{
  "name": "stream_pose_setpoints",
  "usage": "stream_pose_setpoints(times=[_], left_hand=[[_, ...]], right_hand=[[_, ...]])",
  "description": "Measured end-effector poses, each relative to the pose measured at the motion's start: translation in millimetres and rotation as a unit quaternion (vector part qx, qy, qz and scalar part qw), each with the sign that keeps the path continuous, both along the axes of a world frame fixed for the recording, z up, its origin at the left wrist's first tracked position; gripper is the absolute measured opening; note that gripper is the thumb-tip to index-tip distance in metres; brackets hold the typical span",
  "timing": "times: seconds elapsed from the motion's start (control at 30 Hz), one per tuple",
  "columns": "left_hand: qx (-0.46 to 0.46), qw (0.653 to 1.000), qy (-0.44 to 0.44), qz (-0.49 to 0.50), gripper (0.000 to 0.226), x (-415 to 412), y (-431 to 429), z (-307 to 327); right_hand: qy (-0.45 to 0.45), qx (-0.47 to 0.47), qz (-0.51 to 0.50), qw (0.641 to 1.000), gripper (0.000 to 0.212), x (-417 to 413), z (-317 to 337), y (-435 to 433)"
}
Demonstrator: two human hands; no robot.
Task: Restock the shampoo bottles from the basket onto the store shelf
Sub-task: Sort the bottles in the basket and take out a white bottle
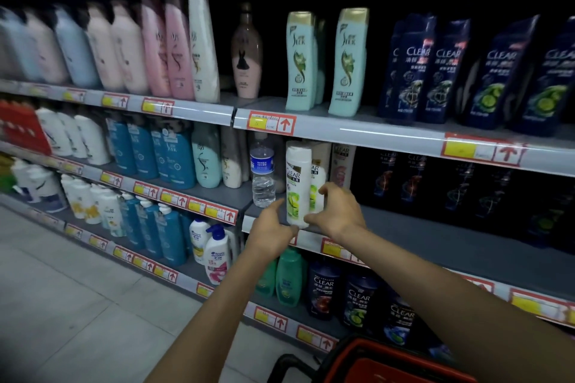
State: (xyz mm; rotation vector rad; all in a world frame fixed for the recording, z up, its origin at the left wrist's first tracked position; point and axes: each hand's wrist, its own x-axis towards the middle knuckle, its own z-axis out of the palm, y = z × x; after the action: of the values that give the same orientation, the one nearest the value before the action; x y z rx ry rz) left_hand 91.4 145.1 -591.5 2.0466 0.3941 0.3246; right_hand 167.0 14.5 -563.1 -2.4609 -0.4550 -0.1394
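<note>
Head view: just right of the water bottle [263, 171], your left hand [270, 228] spreads loose fingers against the white shampoo bottle [298, 177], which stands upright at the shelf [435, 227] edge. Your right hand [337, 211] curls round its lower right side, above the red basket [389, 365].

The white shampoo bottle [298, 183] is smooth glossy plastic, and the water bottle [263, 171] is clear see-through plastic. Pretty sure the shelf [435, 236] is matt grey painted metal, though it's dim. The basket [404, 367] is shiny red plastic.
</note>
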Motion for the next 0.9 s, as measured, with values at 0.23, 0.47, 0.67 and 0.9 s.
stream_pose_setpoints(times=[0.23,0.47,0.67,0.9], left_hand=[[0.213,0.976,0.047,-0.028,0.076,-56,-20,35],[0.405,0.909,0.088,-0.038,0.090,-93,-61,66],[0.457,0.881,0.094,-0.086,0.094,-104,-118,79],[0.469,0.863,0.055,-0.180,0.098,-110,-198,46]], right_hand=[[-0.013,-0.056,0.052,0.997,0.092,-44,38,-63],[-0.009,-0.146,0.081,0.986,0.125,-79,67,-147],[0.015,-0.128,0.082,0.988,0.127,-103,61,-237],[0.056,-0.134,0.050,0.988,0.127,-123,11,-325]])
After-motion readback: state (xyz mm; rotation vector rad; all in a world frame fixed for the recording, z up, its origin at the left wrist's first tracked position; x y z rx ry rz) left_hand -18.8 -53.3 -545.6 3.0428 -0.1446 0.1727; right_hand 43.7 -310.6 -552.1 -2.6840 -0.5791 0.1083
